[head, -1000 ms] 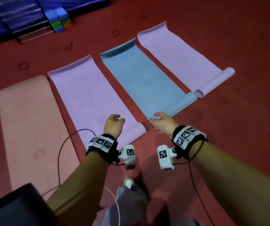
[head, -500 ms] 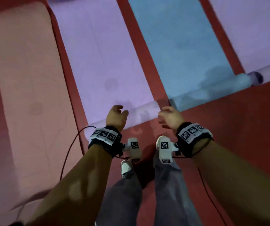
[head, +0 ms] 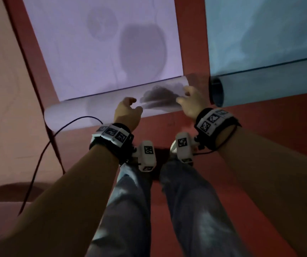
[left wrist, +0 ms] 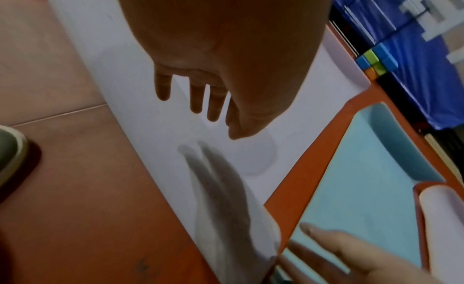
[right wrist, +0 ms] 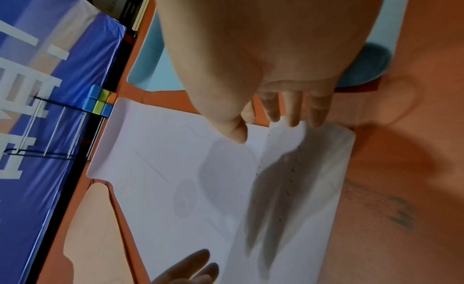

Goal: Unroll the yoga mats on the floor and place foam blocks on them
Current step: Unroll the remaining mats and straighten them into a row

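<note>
The purple mat lies mostly flat at 12 o'clock, but its near end is a little roll. The left hand and right hand reach over the roll with fingers spread, holding nothing. The blue mat at 2 o'clock needs unrolling too, and the foam blocks wait far off.

Left hand with loose fingers above lilac mat, blue mat beside.

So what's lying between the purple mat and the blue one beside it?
Only a bare strip of red floor separates the purple mat from the blue mat; the head view shows it best.
</note>
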Available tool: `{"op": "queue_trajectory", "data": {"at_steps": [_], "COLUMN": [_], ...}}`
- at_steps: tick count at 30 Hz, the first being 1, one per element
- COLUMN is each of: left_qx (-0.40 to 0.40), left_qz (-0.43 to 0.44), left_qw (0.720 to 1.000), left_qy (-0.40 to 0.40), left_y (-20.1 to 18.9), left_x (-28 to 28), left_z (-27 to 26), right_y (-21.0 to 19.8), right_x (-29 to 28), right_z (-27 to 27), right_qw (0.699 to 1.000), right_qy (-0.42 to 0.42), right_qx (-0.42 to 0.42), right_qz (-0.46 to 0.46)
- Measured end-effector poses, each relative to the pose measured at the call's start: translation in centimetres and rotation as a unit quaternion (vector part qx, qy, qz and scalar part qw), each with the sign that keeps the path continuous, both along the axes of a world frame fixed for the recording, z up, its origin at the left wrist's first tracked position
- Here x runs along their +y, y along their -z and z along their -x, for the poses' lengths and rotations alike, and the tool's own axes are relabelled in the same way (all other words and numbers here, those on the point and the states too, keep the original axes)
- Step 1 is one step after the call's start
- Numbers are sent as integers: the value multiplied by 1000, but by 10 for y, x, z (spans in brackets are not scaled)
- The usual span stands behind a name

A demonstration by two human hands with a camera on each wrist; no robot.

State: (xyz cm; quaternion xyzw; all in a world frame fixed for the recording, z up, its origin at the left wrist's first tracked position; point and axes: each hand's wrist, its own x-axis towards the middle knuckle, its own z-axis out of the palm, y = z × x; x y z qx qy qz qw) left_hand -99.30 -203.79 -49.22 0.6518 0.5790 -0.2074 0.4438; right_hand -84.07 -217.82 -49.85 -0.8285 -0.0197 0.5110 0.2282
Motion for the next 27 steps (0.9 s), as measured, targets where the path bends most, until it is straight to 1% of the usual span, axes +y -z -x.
{"op": "queue_trajectory", "data": {"at_steps": [2, 3, 6, 8, 11, 13, 15, 18, 21, 23, 25, 27], "left_qx": [12, 20, 56, 79, 112, 116, 120, 153, 164, 175, 188, 186], "left_qz": [-14, -27, -59, -61, -35, -28, -43, -54, -70, -76, -77, -82], "left_qw": [998, 993, 963, 945, 934, 930, 922, 920, 905, 889, 877, 875], "left_qy": [65, 112, 258, 312, 336, 348, 365, 357, 387, 416, 436, 439], "left_y": [28, 40, 68, 82, 95, 99, 98, 92, 83, 78, 74, 72], "left_x": [6, 11, 26, 38, 47, 43, 36, 28, 15, 6, 0, -4], "left_z": [0, -1, -3, -6, -2, 4, 8, 11, 12, 13, 13, 16], "right_y": [28, 41, 71, 89, 104, 108, 105, 103, 100, 101, 103, 103], "right_x": [10, 14, 22, 25, 21, 14, 7, -8, -24, -33, -40, -45], "right_z": [-5, -8, -15, -19, -12, -2, 6, 13, 16, 17, 18, 19], "right_qw": [1000, 999, 998, 998, 996, 993, 993, 989, 987, 988, 991, 994], "right_qy": [0, -2, -6, -5, 25, 51, 79, 110, 131, 129, 99, 65], "right_qx": [-18, -35, -55, -54, -82, -91, -88, -95, -96, -86, -80, -72], "right_qz": [3, 4, 9, 12, -27, -48, -31, -2, 10, 25, 36, 44]}}
